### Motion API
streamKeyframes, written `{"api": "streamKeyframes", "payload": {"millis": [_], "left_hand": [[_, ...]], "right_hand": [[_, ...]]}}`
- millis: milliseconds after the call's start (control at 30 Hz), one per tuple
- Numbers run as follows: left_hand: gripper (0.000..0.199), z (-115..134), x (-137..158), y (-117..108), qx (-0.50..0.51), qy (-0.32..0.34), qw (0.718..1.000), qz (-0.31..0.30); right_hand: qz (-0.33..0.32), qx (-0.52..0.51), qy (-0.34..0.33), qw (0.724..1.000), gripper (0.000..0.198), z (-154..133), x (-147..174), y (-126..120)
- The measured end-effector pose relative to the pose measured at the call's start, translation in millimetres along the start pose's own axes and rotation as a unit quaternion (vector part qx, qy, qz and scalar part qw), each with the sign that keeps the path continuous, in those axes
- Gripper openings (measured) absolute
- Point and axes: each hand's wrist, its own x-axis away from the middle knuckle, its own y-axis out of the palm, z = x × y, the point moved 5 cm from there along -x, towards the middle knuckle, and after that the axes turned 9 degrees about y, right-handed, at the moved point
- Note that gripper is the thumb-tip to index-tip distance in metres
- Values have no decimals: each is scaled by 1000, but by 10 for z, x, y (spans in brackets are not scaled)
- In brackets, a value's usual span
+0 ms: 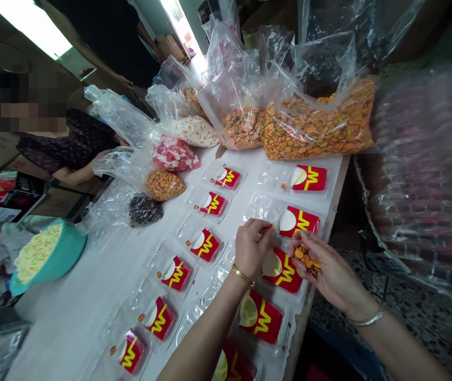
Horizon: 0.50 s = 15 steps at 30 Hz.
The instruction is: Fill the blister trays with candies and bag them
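Observation:
My left hand [251,246], with a gold bangle at the wrist, pinches a small orange piece that looks like a miniature toy burger, mostly hidden by the fingertips. It is over a clear plastic blister tray [263,206] in the right-hand row. My right hand [334,275] is cupped around several miniature toy burgers [305,257], palm up, near the table's right edge. Red fry cartons [283,270] with a yellow zigzag mark sit in the trays below both hands. In the farther row, small burgers [188,243] lie in the trays beside their cartons.
At the back stand plastic bags of orange pieces [321,127], red-and-white pieces [175,153] and dark pieces [145,210]. A teal bowl [67,248] of pale strips is at left. A person [86,137] sits across; another stands behind. Stacked clear trays [427,174] are at right.

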Motion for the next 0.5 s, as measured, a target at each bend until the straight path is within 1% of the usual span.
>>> {"api": "streamKeyframes", "payload": {"millis": [33, 100, 167, 233, 333, 433, 500], "left_hand": [[13, 26, -3, 27, -73, 32, 997, -12], [16, 56, 5, 73, -199, 70, 977, -32], [20, 86, 26, 102, -295, 98, 949, -56], [24, 133, 54, 121, -366, 130, 917, -93], [31, 206, 98, 115, -430, 166, 876, -139], [31, 271, 123, 114, -462, 187, 853, -156], [29, 312, 113, 146, -477, 213, 837, -163]], "right_hand": [[0, -6, 4, 1000, 20, 7, -23, -15], [2, -14, 10, 1000, 20, 25, -67, -48], [6, -10, 9, 1000, 21, 36, -100, -77], [8, -1, 8, 1000, 27, 38, -115, -91], [2, 12, 11, 1000, 33, 38, -106, -83], [-9, 24, 9, 1000, 29, 53, -89, -66], [-8, 36, 4, 999, 27, 67, -90, -64]]}}
